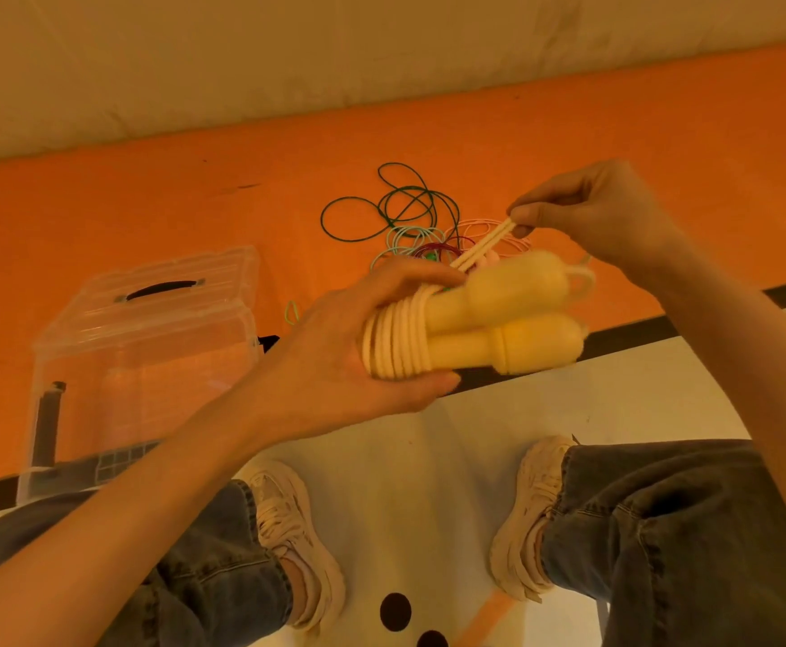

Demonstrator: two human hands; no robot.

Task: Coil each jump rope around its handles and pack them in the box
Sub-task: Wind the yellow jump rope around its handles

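The rope [398, 340], a cream cord, sits in mid-air above the person's knees, already wound in several tight turns around the thin ends of its two yellow handles [498, 326]. The handles lie side by side, bulbous ends pointing right, which gives the cord a narrow waist to bite on. The left hand [358, 347] curls round the wound part, thumb below and fingers over the top, so its grip is clamped on the coil and keeps the turns from springing loose. The right hand [591, 217] pinches the free end [489, 238], a doubled strand, between thumb and fingertips and draws it up and away from the coil; held taut like this, it looks ready for a last turn or a tuck under the wraps.

Beyond the hands, more ropes [409, 221] lie tangled on the orange floor [148, 217], green, pale blue, red and pink, not yet coiled. The clear box [143, 361] stands to the left with its lid [157, 291] on; that will likely need opening before packing.
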